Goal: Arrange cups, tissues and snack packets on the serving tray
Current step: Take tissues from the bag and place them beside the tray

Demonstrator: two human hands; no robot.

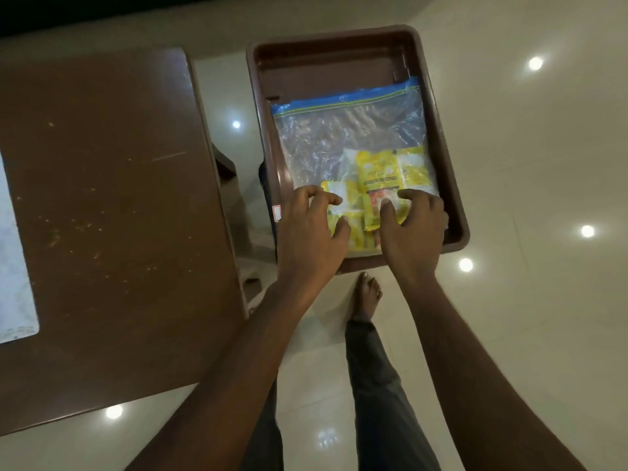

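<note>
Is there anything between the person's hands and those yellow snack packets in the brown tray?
Yes: the yellow snack packets sit inside a clear zip-top plastic bag lying in the brown plastic tray. The left hand and right hand press on the bag's film, not the packets directly.

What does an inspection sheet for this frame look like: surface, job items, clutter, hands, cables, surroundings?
Surface: brown table at left, with scattered light specks and a pale sheet at its left edge.
Job's things: brown serving tray holds a clear zip bag with yellow snack packets inside; no cups or tissues seen.
Clutter: nothing seen beyond the specks.
Hands: left hand and right hand both rest on the bag's near end, fingers spread over the packets; whether they grip it cannot be told.
Cables: nothing seen.
Surroundings: glossy pale floor reflecting ceiling lights; the person's bare foot below the tray.
</note>
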